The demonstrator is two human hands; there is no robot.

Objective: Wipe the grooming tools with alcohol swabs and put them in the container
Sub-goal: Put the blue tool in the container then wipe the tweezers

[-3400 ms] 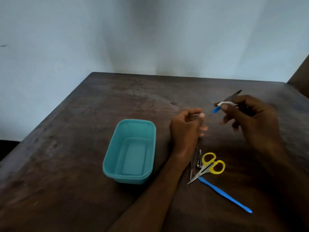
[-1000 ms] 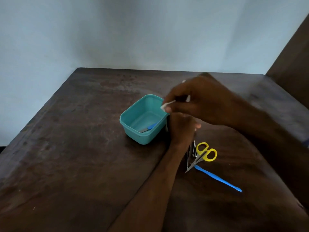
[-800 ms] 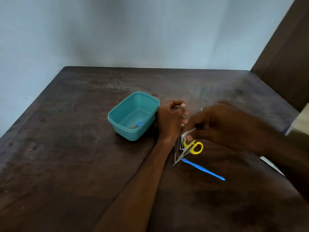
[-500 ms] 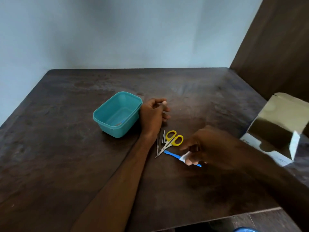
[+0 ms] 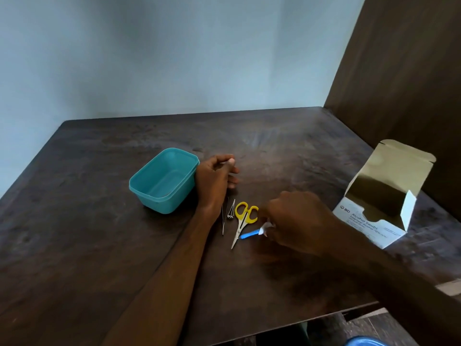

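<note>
Right hand (image 5: pixel 296 221) pinches a white swab (image 5: pixel 265 229) against the blue tool (image 5: pixel 249 234) lying on the counter (image 5: pixel 99 245), apparently to lift it for wiping; left hand (image 5: pixel 215 178), loosely curled and holding nothing visible, rests beside the teal container (image 5: pixel 163 181), with scissors (image 5: pixel 243 221) and tweezers (image 5: pixel 223 221) between the hands.

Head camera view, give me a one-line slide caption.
Right hand with white swab reaches the blue tool beside yellow scissors; left hand rests by the teal container.

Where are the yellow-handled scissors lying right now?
In the head view, the yellow-handled scissors lie on the table, between the tweezers and the right hand.
</note>
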